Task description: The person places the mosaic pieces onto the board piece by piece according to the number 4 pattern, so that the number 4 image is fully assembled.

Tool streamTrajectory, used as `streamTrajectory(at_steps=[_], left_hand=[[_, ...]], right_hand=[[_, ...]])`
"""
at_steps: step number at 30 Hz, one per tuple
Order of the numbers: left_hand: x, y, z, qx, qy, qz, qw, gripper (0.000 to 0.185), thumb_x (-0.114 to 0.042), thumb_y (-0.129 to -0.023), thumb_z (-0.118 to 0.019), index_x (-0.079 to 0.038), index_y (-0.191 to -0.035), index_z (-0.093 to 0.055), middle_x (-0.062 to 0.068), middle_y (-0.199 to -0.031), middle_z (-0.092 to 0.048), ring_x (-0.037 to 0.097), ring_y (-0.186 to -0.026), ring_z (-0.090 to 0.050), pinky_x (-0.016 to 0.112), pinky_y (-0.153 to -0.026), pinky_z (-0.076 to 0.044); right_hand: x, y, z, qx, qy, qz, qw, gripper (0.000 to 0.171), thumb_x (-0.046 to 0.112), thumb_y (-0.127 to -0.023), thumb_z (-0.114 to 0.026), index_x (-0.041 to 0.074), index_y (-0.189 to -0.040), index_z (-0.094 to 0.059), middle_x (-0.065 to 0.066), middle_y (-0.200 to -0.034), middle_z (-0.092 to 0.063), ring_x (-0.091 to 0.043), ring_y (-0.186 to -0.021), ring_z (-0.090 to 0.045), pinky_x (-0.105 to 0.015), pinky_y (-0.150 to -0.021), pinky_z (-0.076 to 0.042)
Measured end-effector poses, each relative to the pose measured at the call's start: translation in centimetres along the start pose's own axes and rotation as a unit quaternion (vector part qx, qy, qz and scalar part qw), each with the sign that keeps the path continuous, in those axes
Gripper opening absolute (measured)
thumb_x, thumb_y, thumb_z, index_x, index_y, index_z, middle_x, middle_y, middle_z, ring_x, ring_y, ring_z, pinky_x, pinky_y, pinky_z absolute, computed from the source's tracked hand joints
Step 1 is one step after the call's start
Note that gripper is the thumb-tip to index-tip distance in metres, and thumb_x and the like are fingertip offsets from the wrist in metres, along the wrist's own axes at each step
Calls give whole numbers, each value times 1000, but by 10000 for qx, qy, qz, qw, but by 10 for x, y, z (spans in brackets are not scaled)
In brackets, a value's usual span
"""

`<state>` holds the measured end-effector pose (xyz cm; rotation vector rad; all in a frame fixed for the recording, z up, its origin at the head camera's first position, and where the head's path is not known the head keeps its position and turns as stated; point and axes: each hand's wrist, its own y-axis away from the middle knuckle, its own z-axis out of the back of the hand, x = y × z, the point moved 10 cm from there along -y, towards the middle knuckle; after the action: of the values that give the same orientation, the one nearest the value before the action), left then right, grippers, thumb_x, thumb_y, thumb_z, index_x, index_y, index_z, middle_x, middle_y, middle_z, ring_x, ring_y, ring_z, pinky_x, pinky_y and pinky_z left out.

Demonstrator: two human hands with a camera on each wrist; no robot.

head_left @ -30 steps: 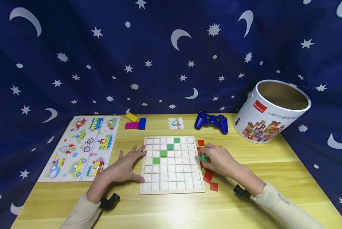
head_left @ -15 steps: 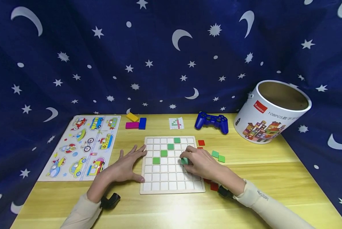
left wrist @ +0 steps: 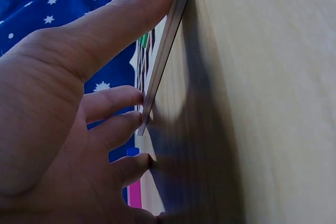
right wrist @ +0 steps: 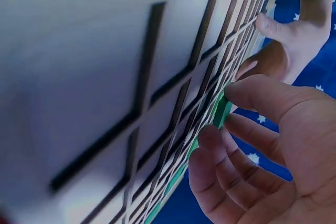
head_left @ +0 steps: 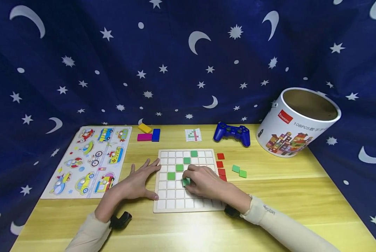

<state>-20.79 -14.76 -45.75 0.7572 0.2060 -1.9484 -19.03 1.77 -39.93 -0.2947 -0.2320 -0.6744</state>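
Observation:
A white grid board (head_left: 174, 203) (right wrist: 105, 77) lies mid-table with several green tiles (head_left: 179, 168) set in a diagonal. My right hand (head_left: 203, 182) hovers over the board's middle and pinches a green tile (head_left: 186, 181) (right wrist: 222, 110) between thumb and fingers, just above the squares. My left hand (head_left: 140, 180) lies flat on the table with straight fingers (left wrist: 126, 98) touching the board's left edge (left wrist: 163, 56). Red tiles (head_left: 220, 164) and two loose green tiles (head_left: 239, 171) lie to the right of the board.
A vehicle puzzle board (head_left: 91, 161) lies at the left. Coloured blocks (head_left: 148, 134), a small pattern card (head_left: 193, 134) and a blue game controller (head_left: 232, 132) sit at the back. A tilted cardboard tub (head_left: 296, 122) stands at the right. A starry blue cloth (head_left: 175, 52) hangs behind.
My right hand has carried a green tile from the loose pile right of the board leftward to over the board's middle. The left hand has stayed put.

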Motion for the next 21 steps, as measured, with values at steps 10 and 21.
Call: streamTrajectory(at_steps=[10, 21], left_hand=[[1, 0, 1, 32, 9, 10, 10000, 104, -50, -69, -89, -12, -153, -41, 3, -166, -17, 35, -152, -5, 76, -107, 7], [-3, 1, 1, 38, -6, -58, 10000, 104, -50, -69, -88, -11, -153, -41, 4, -166, -17, 36, -151, -5, 76, -106, 7]], right_hand=[[19, -20, -16, 259, 24, 155, 9995, 16, 19, -85, -76, 15, -99, -73, 6, -84, -55, -5, -61, -46, -18, -53, -38], [26, -32, -24, 333, 144, 204, 9991, 15, 23, -86, -77, 14, -98, -75, 7, -82, -53, -4, -61, -44, -18, -52, -38]])
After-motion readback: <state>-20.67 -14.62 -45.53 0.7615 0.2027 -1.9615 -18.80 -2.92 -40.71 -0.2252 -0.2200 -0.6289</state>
